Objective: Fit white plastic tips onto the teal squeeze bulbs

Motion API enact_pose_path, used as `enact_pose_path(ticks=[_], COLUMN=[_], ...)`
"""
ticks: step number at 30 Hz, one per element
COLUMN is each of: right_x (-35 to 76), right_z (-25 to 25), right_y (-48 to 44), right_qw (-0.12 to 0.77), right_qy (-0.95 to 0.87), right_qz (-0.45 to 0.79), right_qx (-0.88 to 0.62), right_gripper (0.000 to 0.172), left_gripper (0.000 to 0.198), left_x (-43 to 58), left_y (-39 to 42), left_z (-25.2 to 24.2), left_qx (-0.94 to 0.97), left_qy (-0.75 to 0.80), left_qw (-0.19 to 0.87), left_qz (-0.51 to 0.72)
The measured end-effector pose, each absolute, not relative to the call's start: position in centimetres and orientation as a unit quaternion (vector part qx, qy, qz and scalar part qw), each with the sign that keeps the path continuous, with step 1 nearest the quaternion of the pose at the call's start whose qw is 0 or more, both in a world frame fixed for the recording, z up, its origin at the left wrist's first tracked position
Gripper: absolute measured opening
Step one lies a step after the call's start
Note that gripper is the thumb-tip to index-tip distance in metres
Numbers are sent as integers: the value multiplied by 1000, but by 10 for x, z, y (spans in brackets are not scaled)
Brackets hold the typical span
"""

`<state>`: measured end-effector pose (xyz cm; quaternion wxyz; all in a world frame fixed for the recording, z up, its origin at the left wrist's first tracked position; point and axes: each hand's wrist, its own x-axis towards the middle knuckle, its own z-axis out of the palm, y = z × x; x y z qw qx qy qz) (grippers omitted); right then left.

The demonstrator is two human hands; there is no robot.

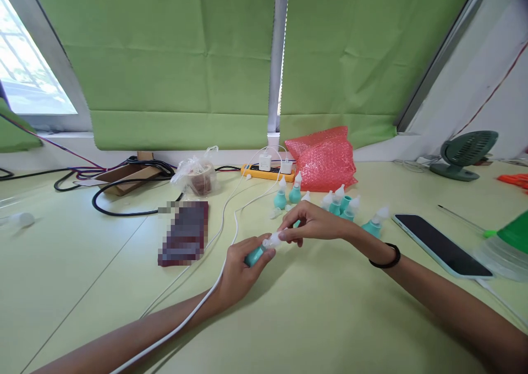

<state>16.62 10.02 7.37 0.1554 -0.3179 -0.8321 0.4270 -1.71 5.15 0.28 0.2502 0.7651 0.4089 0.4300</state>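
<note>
A teal bulb (254, 256) is gripped in the left hand (240, 268) over the counter (330, 313); the translucent nozzle (273, 240) at its end is pinched by the right hand (310, 223), though exact fingertip contact is partly hidden.

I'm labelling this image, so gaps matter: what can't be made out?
In the head view:
Teal piece: partly covered by the left hand.
White tip just behind the right hand: lower part hidden by that hand.
Maroon object: details lost to pixelation.
Green-topped container: cut off by the right edge.
</note>
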Motion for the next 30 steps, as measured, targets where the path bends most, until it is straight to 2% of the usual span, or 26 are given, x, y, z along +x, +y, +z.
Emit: enact_pose_path(ticks=[10,15,20,22,24,26,30], right_x=[161,151,132,124,116,111,107], right_z=[57,71,103,112,113,108,90], right_y=[100,102,130,145,158,170,185], right_qw=[225,296,383,362,298,242,187], right_qy=[-785,-808,-810,-824,-835,-839,-851], right_qz=[468,348,156,67,6,-10,16], right_qx=[-339,-372,-416,-431,-462,-487,-491], right_gripper=[34,34,33,33,31,29,26], left_gripper=[27,33,40,34,23,13,6], left_x=[-17,-19,-20,-19,-19,-18,-18], left_y=[51,53,57,57,58,58,59], left_z=[0,1,-5,-6,-6,-5,-5], left_qx=[770,715,635,628,621,615,625], left_qy=[424,419,407,399,395,401,409], left_qw=[211,316,401,409,409,409,406], left_qz=[428,462,520,529,539,542,526])
